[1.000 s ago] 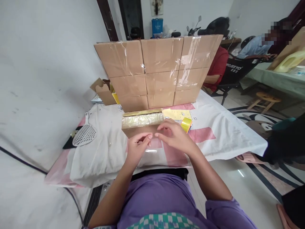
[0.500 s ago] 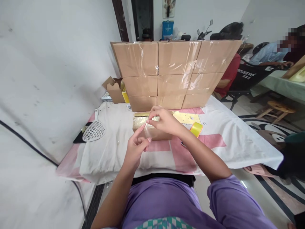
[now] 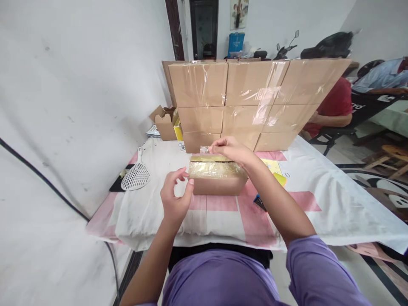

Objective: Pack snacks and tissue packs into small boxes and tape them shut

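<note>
A small cardboard box (image 3: 219,187) lies in front of me on the table, its top covered in shiny, yellowish clear tape (image 3: 219,170). Beyond the box's back edge, my right hand (image 3: 230,149) pinches a short piece of clear tape (image 3: 204,149) between thumb and fingertips. My left hand (image 3: 175,193) is at the box's left end, thumb and fingers apart and nothing in them; whether a fingertip touches the box I cannot tell. Partly hidden behind my right forearm are a yellow tape roll (image 3: 280,179) and a small blue-and-black object (image 3: 259,202).
A tall stack of taped cardboard boxes (image 3: 247,102) stands at the back of the cloth-covered table (image 3: 153,225). To the left lie a white skimmer (image 3: 136,175) and an opened carton (image 3: 165,126). A person in red (image 3: 334,106) sits behind the stack's right side.
My hands have moved apart. The right has gone to the back of the box with the clear tape; the left has opened at the left end. My view has shifted left.
</note>
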Demonstrator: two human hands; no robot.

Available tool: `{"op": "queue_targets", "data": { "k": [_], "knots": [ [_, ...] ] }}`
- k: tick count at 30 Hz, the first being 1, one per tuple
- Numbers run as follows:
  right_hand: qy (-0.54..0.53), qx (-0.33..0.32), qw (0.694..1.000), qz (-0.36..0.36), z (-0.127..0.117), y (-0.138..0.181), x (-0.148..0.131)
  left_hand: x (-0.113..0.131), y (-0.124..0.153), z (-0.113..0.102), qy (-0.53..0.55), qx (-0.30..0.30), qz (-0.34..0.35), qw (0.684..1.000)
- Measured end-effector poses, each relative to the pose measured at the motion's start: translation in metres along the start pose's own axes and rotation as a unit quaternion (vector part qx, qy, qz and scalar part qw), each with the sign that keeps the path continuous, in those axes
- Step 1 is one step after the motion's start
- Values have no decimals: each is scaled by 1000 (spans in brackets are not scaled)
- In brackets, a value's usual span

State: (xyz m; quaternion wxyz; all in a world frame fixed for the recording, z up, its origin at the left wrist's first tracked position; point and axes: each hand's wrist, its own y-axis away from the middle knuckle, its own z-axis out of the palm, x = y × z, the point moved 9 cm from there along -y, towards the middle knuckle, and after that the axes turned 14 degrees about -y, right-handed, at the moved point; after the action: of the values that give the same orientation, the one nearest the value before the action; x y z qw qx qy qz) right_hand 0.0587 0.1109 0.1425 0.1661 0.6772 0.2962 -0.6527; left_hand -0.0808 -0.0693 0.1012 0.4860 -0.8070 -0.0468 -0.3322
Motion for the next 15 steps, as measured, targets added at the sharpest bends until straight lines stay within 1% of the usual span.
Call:
{"op": "queue_targets", "data": {
  "k": [2, 3, 4, 6, 8, 9, 10, 13, 15],
  "knots": [
    [-17, -14, 999, 31, 4, -9, 12, 9, -3, 5, -75, 13, 90, 993],
    [-10, -17, 999, 42, 6, -14, 19, 11, -3, 12, -103, 3, 121, 987],
    [12, -18, 999, 47, 7, -20, 27, 11, -3, 22, -125, -20, 144, 981],
    [102, -15, 994, 48, 7, -30, 41, 8, 1, 47, -158, -99, 174, 967],
    [212, -18, 976, 42, 8, -37, 52, 4, 11, 72, -182, -180, 194, 947],
    [257, -23, 965, 39, 9, -38, 57, 2, 16, 80, -192, -207, 200, 938],
    [291, -28, 956, 36, 11, -39, 60, 0, 21, 86, -200, -221, 204, 933],
    [355, -38, 934, 17, 17, -38, 62, -2, 30, 89, -216, -215, 205, 930],
    [387, -27, 922, 5, 19, -39, 61, -1, 32, 87, -221, -207, 204, 931]
  ]
}}
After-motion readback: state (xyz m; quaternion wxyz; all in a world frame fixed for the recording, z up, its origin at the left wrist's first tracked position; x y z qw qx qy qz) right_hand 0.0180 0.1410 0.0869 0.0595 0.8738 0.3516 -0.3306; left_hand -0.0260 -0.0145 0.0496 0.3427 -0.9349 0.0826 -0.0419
